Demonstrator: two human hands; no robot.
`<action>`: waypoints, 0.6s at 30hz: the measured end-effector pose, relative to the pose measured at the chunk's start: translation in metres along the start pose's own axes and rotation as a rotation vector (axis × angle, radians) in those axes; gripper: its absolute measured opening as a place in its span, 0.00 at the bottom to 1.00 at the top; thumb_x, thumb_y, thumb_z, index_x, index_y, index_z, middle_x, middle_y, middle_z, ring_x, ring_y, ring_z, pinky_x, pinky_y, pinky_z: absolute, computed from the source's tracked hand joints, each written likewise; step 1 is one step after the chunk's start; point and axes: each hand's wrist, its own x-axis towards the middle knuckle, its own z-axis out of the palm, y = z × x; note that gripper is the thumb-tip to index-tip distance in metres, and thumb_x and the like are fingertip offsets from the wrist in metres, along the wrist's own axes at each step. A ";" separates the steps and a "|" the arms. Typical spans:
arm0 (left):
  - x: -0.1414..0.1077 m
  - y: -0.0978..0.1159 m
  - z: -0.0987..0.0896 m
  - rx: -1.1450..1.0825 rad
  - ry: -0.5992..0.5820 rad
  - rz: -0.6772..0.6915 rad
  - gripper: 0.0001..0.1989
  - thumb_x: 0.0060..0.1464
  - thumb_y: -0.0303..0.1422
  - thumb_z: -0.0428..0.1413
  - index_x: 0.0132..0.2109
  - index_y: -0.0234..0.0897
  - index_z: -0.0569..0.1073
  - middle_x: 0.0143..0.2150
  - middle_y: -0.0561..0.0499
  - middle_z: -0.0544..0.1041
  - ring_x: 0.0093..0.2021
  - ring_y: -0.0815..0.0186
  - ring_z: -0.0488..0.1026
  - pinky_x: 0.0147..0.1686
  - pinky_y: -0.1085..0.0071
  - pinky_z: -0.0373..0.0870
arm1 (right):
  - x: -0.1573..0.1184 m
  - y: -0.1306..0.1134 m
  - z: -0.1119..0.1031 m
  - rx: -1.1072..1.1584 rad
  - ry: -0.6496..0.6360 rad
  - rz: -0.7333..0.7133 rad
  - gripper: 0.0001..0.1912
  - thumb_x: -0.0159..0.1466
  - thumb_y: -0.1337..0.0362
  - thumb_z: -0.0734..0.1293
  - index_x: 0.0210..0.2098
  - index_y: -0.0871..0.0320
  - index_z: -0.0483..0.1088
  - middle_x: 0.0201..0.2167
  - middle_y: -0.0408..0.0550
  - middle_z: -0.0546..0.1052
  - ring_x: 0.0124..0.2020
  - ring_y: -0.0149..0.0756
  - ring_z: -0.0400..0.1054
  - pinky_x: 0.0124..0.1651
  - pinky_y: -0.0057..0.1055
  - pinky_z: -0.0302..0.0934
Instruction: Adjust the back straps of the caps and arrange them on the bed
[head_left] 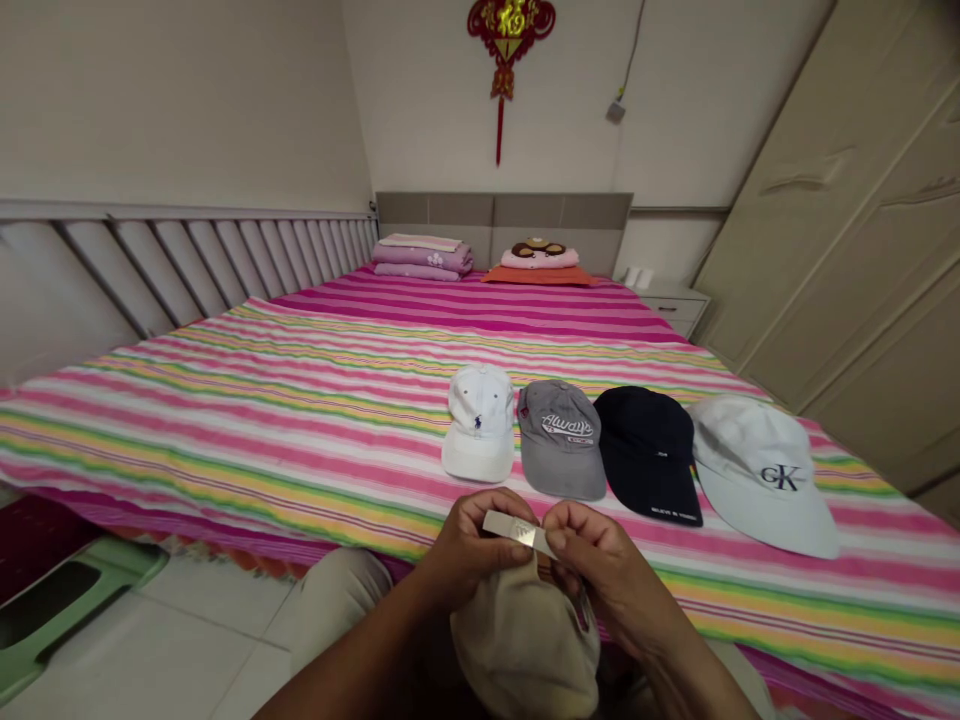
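A beige cap [525, 640] hangs over my lap, its crown low and its back strap with a metal buckle [523, 532] uppermost. My left hand [480, 545] pinches the strap on the left of the buckle. On the other side, my right hand [596, 560] grips the strap between thumb and fingers. Beyond my hands, a row of caps lies on the bed: a white cap [480, 425], a grey cap [561, 440], a black cap [651, 450] and a pale cap with CK letters [765, 470]. The beige cap's brim is hidden.
A striped sheet covers the bed [262, 420]. Folded purple bedding [424, 258] and a pink pillow [540, 258] lie by the headboard [450, 212]. A white rail [225, 265] runs along the left. A green stool [97, 590] stands at lower left, a wardrobe [847, 230] at right.
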 end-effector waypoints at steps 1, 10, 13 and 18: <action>0.000 -0.001 0.000 -0.024 0.005 0.001 0.12 0.35 0.26 0.63 0.32 0.35 0.74 0.30 0.52 0.69 0.30 0.71 0.64 0.29 0.75 0.58 | 0.000 0.000 0.000 -0.001 -0.008 0.005 0.13 0.51 0.57 0.68 0.25 0.60 0.64 0.15 0.37 0.64 0.14 0.21 0.50 0.18 0.22 0.40; 0.000 -0.001 0.001 -0.020 -0.029 -0.028 0.12 0.32 0.23 0.64 0.29 0.35 0.74 0.32 0.51 0.71 0.30 0.71 0.65 0.29 0.75 0.58 | -0.003 -0.007 0.005 -0.013 -0.022 0.006 0.12 0.49 0.59 0.69 0.22 0.60 0.64 0.13 0.37 0.63 0.14 0.22 0.50 0.19 0.22 0.41; 0.000 -0.001 -0.002 -0.033 -0.046 -0.047 0.13 0.31 0.25 0.65 0.30 0.35 0.74 0.32 0.51 0.71 0.29 0.72 0.65 0.28 0.75 0.58 | -0.002 -0.009 0.005 -0.076 -0.003 -0.010 0.12 0.49 0.59 0.69 0.21 0.61 0.64 0.13 0.37 0.61 0.14 0.22 0.50 0.18 0.23 0.41; -0.001 0.011 -0.006 0.132 -0.089 -0.098 0.13 0.34 0.31 0.64 0.33 0.34 0.75 0.32 0.50 0.71 0.30 0.70 0.66 0.29 0.75 0.60 | -0.003 -0.010 0.004 -0.101 0.017 -0.006 0.13 0.49 0.59 0.69 0.21 0.61 0.64 0.13 0.37 0.61 0.14 0.22 0.50 0.18 0.22 0.41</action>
